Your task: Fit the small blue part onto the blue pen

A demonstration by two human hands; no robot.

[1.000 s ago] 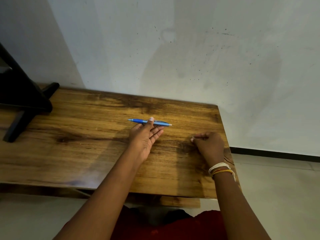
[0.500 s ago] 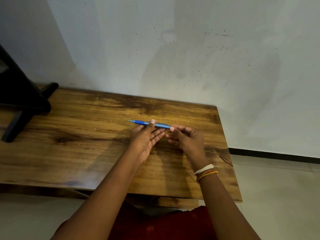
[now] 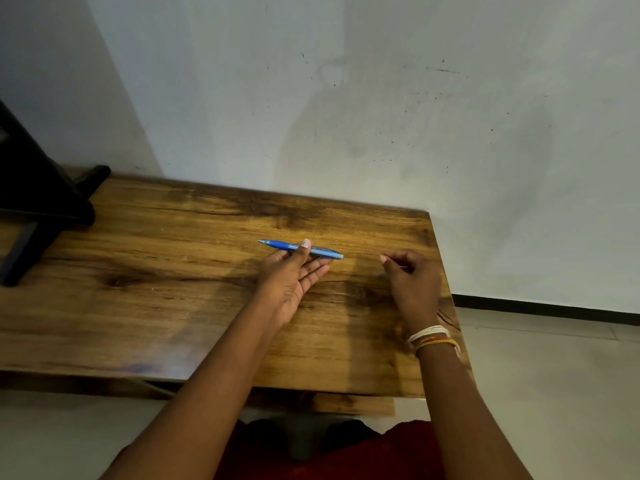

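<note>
Wooden table [image 3: 173, 306], scuffed white wall [image 3: 381, 98], pale tiled floor [image 3: 554, 393]

Plain indoor room, likely a home; wooden table [image 3: 173, 271] against scuffed white wall [image 3: 381, 98]; tiled floor [image 3: 554, 375]

left grip [image 3: 294, 271] pinching, right grip [image 3: 412, 275] curled

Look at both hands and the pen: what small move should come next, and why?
Probably bring the right hand back toward the pen's right end. The left hand holds the pen level above the table, thumb across the barrel. The right hand is apart from it, pinching something thin; what it is cannot be told. It may belong in the pen.
</note>
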